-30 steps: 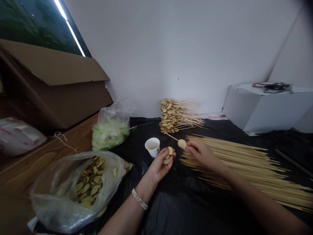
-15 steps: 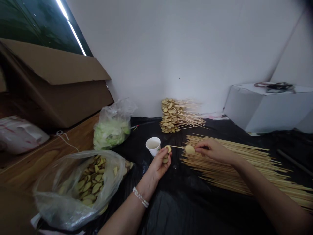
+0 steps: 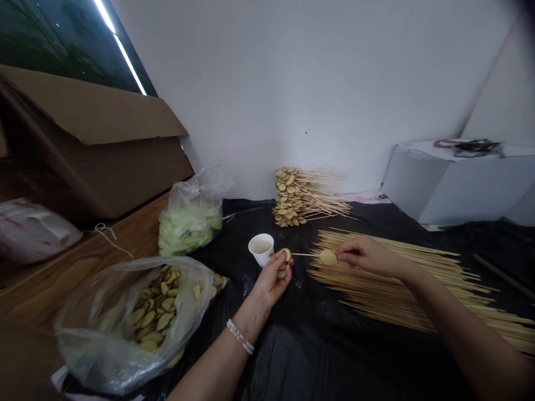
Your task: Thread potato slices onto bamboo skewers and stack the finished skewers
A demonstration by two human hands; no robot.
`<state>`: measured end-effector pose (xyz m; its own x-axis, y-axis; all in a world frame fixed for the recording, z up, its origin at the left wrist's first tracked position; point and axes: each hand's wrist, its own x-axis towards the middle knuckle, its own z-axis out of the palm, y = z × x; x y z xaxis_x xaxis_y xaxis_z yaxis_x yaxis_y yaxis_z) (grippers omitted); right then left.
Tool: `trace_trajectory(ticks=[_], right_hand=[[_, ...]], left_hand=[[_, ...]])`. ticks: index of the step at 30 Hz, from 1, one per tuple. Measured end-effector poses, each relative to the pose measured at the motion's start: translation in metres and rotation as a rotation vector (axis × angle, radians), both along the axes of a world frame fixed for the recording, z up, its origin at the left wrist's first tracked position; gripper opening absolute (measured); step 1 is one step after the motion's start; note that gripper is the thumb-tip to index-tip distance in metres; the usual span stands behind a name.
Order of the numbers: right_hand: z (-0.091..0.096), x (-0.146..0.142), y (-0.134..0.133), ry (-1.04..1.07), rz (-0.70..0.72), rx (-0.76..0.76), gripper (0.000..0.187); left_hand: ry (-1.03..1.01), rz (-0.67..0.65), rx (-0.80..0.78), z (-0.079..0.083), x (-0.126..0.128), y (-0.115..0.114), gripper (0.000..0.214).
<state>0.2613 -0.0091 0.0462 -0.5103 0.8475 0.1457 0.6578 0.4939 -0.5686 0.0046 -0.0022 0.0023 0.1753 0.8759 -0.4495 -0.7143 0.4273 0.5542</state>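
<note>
My left hand point(image 3: 273, 277), closed, pinches several round potato slices point(image 3: 286, 255) stacked between its fingers. From the top slice a thin bamboo skewer point(image 3: 304, 254) runs level to the right. Another potato slice point(image 3: 328, 257) is at the skewer's right part, against the fingertips of my right hand point(image 3: 363, 256). Those fingers are pinched on the skewer, and its end is hidden in them. Beneath the right hand and forearm lies a broad spread of bamboo skewers point(image 3: 388, 295). Just behind my left hand stands a white paper cup point(image 3: 262, 250).
Potato slices fill an open plastic bag point(image 3: 175, 317) at left. Behind it sits a tied bag of pale green vegetable pieces point(image 3: 191, 223). Filled skewers point(image 3: 290, 195) are stacked against the wall. A cardboard box point(image 3: 100, 161) stands left, a white box point(image 3: 463, 181) right. Black plastic sheeting point(image 3: 292, 356) covers the surface.
My right hand has shifted slightly right, and the potato slice by its fingertips has moved with it. The skewer between the hands now lies more level. My left hand has barely moved.
</note>
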Motion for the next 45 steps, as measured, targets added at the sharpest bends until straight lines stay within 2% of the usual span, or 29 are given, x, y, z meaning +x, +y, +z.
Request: trace_trajectory(ticks=[7,14,20,26,29,36,42,45], right_hand=[[0.001,-0.001,-0.001,-0.022,-0.003,0.009,0.026],[-0.001,-0.001,0.000,-0.103,-0.005,0.089,0.025],[-0.001,-0.005,-0.006,-0.069,-0.088,0.133,0.022],[0.001,-0.009,-0.009,-0.069,-0.016,0.095,0.025],[-0.002,-0.012,-0.008,-0.071,-0.025,0.100,0.025],[-0.004,-0.023,-0.012,-0.165,-0.117,0.233,0.026],[-0.003,-0.025,-0.013,-0.084,-0.051,0.051,0.024],[-0.006,-0.026,-0.011,-0.099,-0.077,0.105,0.025]], left_hand=[[0.043,0.011,0.017,-0.003,0.001,0.000,0.010],[0.135,0.023,0.058,-0.006,0.005,-0.002,0.007],[0.204,0.071,0.108,-0.005,0.008,-0.006,0.006],[0.228,0.050,0.122,-0.006,0.008,-0.007,0.009],[0.232,0.055,0.122,-0.006,0.007,-0.007,0.009],[0.250,0.087,0.129,-0.008,0.006,-0.006,0.007],[0.289,0.077,0.170,-0.010,0.006,-0.007,0.014],[0.281,0.067,0.161,-0.010,0.005,-0.006,0.012]])
